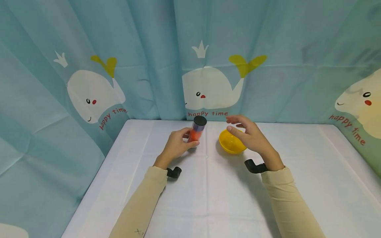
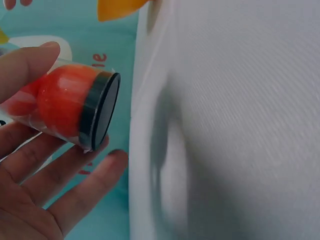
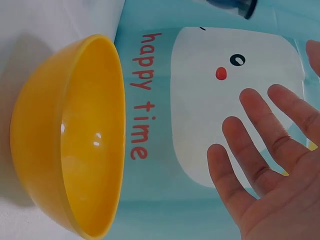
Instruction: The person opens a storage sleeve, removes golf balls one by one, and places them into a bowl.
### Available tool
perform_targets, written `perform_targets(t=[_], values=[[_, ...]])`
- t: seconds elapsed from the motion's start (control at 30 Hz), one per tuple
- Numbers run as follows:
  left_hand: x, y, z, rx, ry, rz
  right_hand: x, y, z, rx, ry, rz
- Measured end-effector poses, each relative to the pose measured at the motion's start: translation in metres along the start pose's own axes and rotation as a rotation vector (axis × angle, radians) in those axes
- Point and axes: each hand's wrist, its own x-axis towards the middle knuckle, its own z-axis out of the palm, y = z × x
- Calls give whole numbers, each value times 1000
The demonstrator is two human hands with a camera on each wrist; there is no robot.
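My left hand (image 1: 176,143) grips a clear cylindrical tube (image 1: 195,135) with dark ends, thumb on one side and fingers on the other. Orange-red balls (image 2: 67,100) show through its wall in the left wrist view, near the black end cap (image 2: 102,112). The tube is held a little above the table, leaning slightly, its dark top (image 1: 200,121) uppermost. A glossy yellow bowl (image 1: 230,145) sits upright to its right, and its visible inside holds nothing. My right hand (image 1: 253,137) hovers over the bowl's right side, fingers apart and holding nothing; the right wrist view shows the fingers (image 3: 255,155) spread.
A white cloth covers the table (image 1: 190,198). Close behind its far edge hangs a blue-green curtain (image 1: 154,66) printed with whales, and it continues along the left and right sides. Black wrist mounts (image 1: 174,172) stick out below both hands.
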Motion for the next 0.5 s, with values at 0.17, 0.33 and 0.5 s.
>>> perform_targets(t=[0.17,0.33,0.5], values=[[2,5,0,-31,7,49,0,-3,3,12,9,-11],[2,10,0,-34,0,71,2,-5,8,30,-2,7],[1,16,1,-13,-29,75,2,-7,11,23,-22,18]])
